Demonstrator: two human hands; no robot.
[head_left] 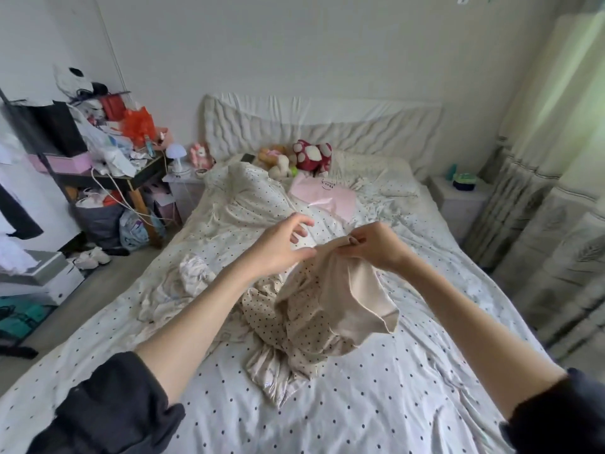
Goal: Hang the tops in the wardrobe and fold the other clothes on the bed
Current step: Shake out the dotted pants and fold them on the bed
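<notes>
A beige garment with black dots [314, 309] hangs lifted over the middle of the bed [409, 371], its plain beige lining showing. My right hand [373, 245] pinches its top edge. My left hand [281, 247] is just left of that edge, thumb touching the fabric and the other fingers spread apart above it. The garment's lower part lies bunched on the dotted sheet. A crumpled white garment [194, 273] lies on the bed to the left. A pink piece of clothing [330, 196] lies further back near the pillows.
Plush toys [304, 157] sit at the headboard. A cluttered black table [108, 149] with bags beneath stands left of the bed, with a small lamp [176, 157] on a nightstand. White boxes [42, 280] sit on the floor at left. Curtains [556, 191] hang at right.
</notes>
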